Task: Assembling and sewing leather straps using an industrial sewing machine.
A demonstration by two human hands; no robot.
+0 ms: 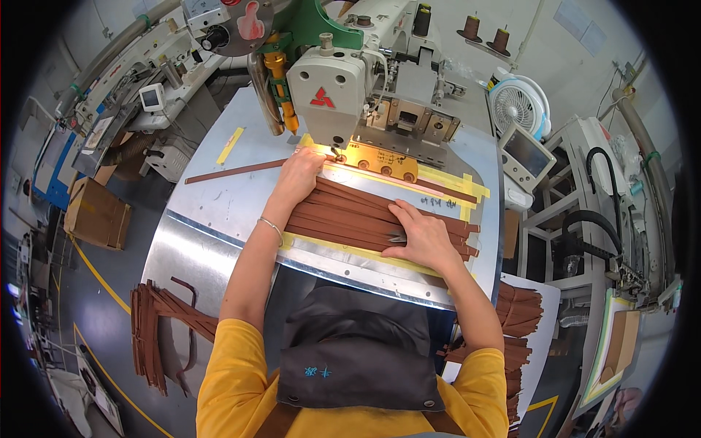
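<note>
My left hand [299, 175] is closed at the sewing machine head [326, 91], its fingertips on a narrow brown strap [234, 171] close to the needle area. The strap's free end sticks out to the left over the metal table. My right hand [425, 239] lies on a stack of brown straps [343, 215] in front of the machine. Between its thumb and forefinger show pointed metal tips, like thread snips [396, 238]; the rest of them is hidden by the hand. Another brown strap [445, 191] lies along a yellow template plate [387, 162] under the lit head.
Yellow tape [230, 146] marks the metal tabletop [219, 197]. Bundles of brown straps hang at the lower left [150, 336] and lie at the right [518, 310]. A control screen [526, 157] and a white fan [517, 106] stand at the right. A cardboard box [98, 212] is on the floor.
</note>
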